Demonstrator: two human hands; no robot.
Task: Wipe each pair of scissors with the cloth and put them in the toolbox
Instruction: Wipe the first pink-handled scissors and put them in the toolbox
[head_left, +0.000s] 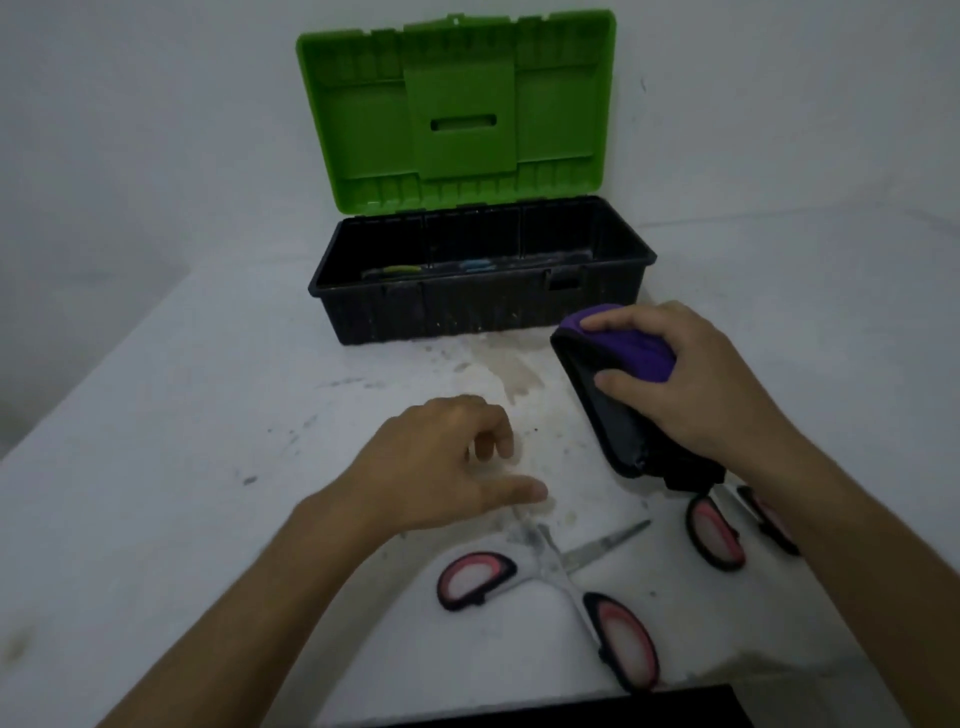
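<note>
The toolbox (483, 291) sits at upper centre with its green lid (457, 109) standing upright behind, so its black tub is open from above and from the front, with only a few small items lying on its floor. Bare table (156, 415) fills the left half of the frame, and a stained strip between the toolbox and the hands is free. At lower right the way is crowded: the open scissors (561, 577) lie spread at lower centre, a second pair (719, 530) lies just right of them, partly under the right hand (691, 384) gripping the cloth (618, 384), and the left hand (447, 467) hovers above the open scissors' blade.
</note>
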